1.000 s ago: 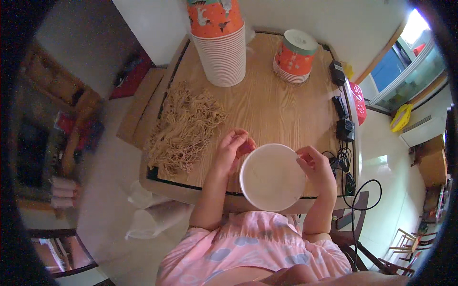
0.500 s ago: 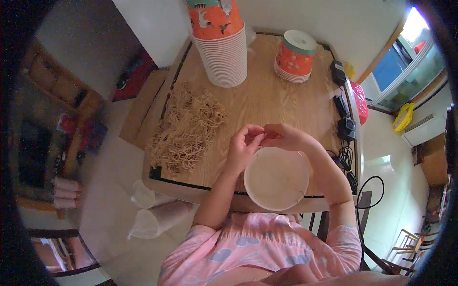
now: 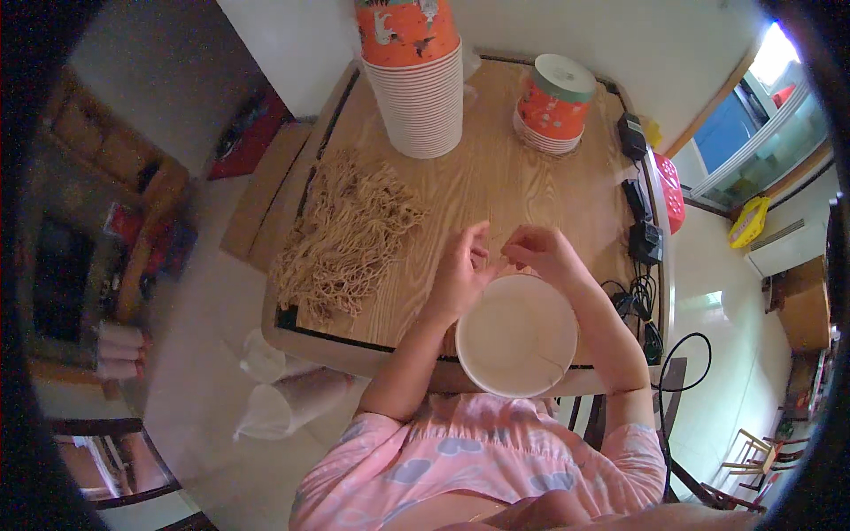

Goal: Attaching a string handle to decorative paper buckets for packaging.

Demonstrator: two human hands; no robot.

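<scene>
My left hand (image 3: 462,273) and my right hand (image 3: 549,255) meet at the far rim of a white-lined paper bucket (image 3: 516,341). The fingertips of both are pinched close together; whatever they hold is too small to make out. The bucket's mouth faces up toward me at the table's front edge, and a thin dark line runs along its inner right side. To the left lies a tangled heap of beige cords (image 3: 350,243). A tall stack of orange paper buckets with white rims (image 3: 414,97) stands behind it, upside down.
A shorter upturned bucket stack (image 3: 555,111) with a green base is at the back right. Black power adapters (image 3: 645,241) and a coiled cable (image 3: 639,305) line the wooden table's (image 3: 482,190) right edge. A cardboard sheet (image 3: 270,199) leans at the left.
My hands have drawn slightly apart from each other, and the fingers of my left hand have loosened and lifted. The bucket stays nearly in place; the whole view has shifted a little.
</scene>
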